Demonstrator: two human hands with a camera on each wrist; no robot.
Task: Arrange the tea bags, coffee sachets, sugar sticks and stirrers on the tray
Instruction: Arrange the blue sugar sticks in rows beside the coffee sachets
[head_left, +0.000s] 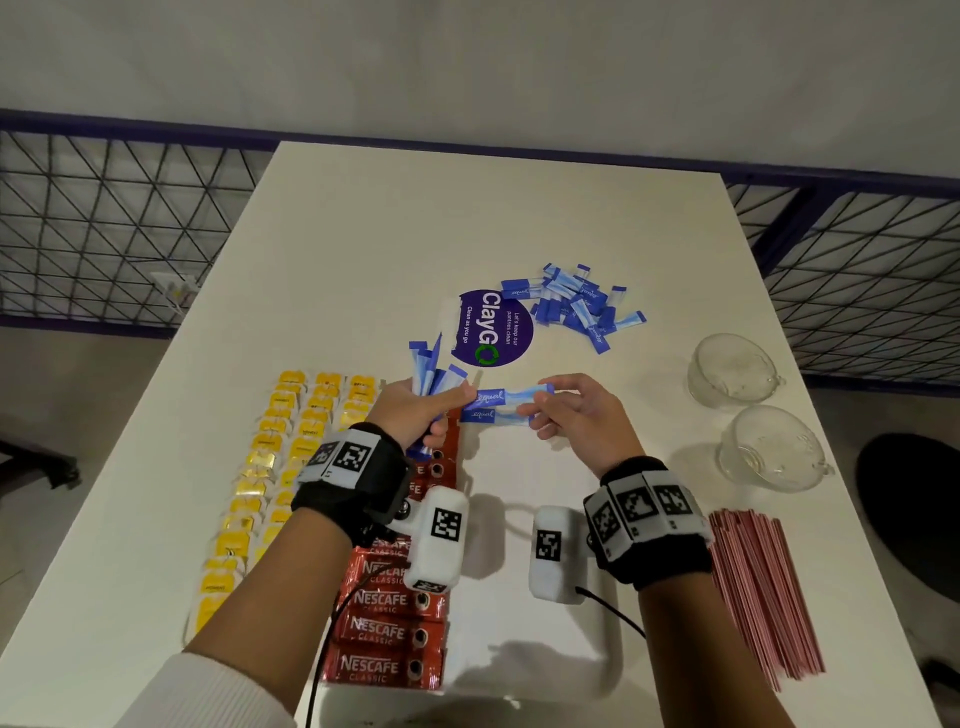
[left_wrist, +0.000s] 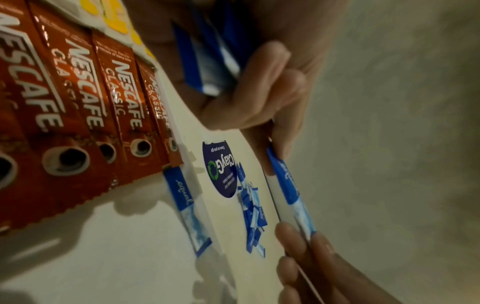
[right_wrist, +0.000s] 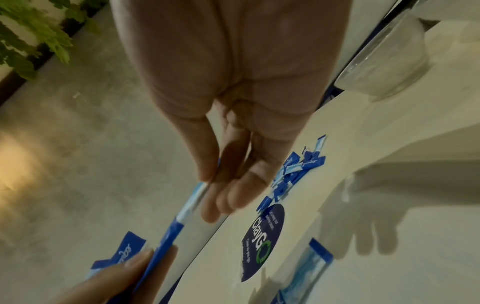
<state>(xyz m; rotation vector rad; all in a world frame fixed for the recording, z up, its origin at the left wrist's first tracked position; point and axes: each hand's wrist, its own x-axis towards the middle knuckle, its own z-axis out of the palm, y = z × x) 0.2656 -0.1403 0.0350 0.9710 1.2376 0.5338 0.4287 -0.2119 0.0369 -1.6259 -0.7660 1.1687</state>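
Smooth white desk (head_left: 363, 249), glossy red coffee sachets (head_left: 387, 631) in a row, left hand (head_left: 415, 410) clutching a fan of sugar sticks (head_left: 434, 371), right hand (head_left: 579, 410) pinching one flat paper stick (head_left: 511, 397) with it, another stick (head_left: 485, 415) lying below.

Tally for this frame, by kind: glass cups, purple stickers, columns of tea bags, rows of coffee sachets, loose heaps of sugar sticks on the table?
Glass cups: 2
Purple stickers: 1
Columns of tea bags: 3
Rows of coffee sachets: 1
Heaps of sugar sticks: 1
Total: 8
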